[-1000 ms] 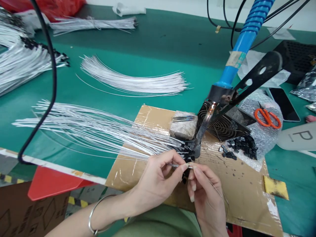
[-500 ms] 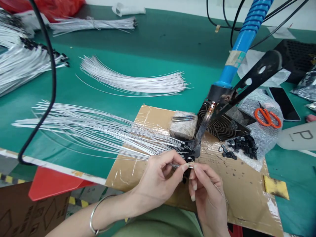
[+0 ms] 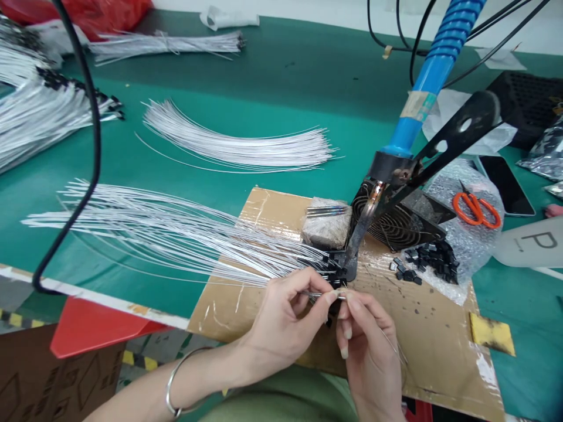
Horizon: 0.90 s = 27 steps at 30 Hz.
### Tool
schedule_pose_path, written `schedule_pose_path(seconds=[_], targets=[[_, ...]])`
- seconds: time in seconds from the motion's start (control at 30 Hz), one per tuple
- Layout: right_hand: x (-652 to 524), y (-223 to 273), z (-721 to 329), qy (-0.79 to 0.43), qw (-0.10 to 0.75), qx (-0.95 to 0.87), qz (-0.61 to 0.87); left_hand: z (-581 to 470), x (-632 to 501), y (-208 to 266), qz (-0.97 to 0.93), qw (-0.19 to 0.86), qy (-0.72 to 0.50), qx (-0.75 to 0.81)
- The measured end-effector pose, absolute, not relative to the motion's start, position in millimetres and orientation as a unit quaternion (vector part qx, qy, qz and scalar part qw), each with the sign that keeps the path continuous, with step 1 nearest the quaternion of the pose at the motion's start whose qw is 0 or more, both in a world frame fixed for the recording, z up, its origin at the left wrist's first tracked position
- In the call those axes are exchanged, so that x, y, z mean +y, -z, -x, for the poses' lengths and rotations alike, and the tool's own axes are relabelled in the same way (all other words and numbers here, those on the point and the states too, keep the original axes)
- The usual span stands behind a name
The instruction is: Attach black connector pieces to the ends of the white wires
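Both hands meet in front of the soldering iron's bent tip (image 3: 363,225). My left hand (image 3: 288,319) is closed in a pinch on a thin silvery wire (image 3: 342,297) at the fingertips. My right hand (image 3: 372,337) pinches the same spot from the other side, and a fine strand (image 3: 390,341) trails behind its fingers. The exact join between the fingertips is too small to make out. Just beyond them, white wires (image 3: 211,234) fan leftward from small black connectors (image 3: 336,269) under the iron tip.
A blue-handled soldering iron (image 3: 424,88) slants above the cardboard (image 3: 422,346). Loose black connectors (image 3: 435,261) and orange scissors (image 3: 477,210) lie on bubble wrap. A yellow sponge (image 3: 491,333) sits at right. Another white wire bundle (image 3: 246,143) lies behind. A black cable (image 3: 90,117) hangs at left.
Both hands stay pinched together at nearly the same spot. My left forearm has shifted slightly right, and the strand behind my right hand has moved a little.
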State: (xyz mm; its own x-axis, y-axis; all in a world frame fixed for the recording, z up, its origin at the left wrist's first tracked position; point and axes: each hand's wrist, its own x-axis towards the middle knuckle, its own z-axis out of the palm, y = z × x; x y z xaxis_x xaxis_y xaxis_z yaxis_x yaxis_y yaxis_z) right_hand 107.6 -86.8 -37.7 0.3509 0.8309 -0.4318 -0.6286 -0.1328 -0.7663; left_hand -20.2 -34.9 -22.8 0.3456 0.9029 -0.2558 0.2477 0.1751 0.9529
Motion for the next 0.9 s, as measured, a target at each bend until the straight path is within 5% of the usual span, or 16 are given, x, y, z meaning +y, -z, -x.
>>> schedule_pose_path(seconds=[0.9], targets=[[-99.1, 52.8, -118.0, -0.564, 0.63, -0.192, 0.498, 19.5, -29.8, 16.2, -0.567, 0.599, -0.314, 0.47]])
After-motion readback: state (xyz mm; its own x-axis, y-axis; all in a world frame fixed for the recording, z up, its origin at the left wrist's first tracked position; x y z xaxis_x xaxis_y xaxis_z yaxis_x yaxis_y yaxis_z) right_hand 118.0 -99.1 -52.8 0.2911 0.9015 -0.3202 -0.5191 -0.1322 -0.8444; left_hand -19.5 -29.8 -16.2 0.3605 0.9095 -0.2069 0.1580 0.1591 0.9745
